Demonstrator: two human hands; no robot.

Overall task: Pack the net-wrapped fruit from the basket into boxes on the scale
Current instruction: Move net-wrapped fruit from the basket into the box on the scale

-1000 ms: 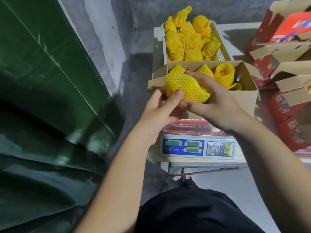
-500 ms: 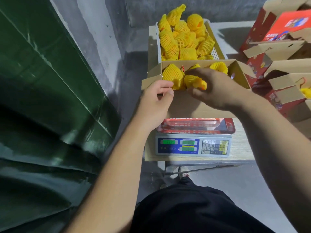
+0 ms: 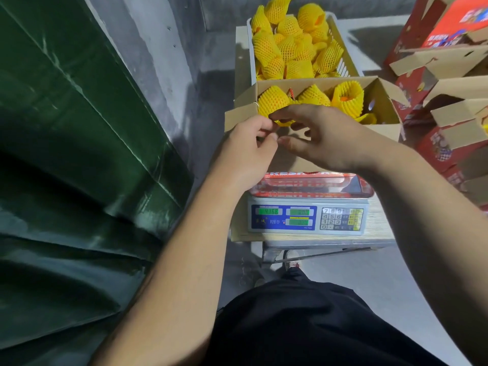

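Fruit (image 3: 273, 101) in yellow net lies in the box's (image 3: 388, 128) left corner on the scale (image 3: 307, 216). Left hand (image 3: 248, 151) curls empty at the near wall; right hand (image 3: 327, 136) pinches net beside it. Basket (image 3: 343, 43) sits behind.

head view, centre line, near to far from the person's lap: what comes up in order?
Black shorts → scale → the two hands, left hand and right hand, level with each other → cardboard box with net-wrapped fruit → basket heaped with more fruit.
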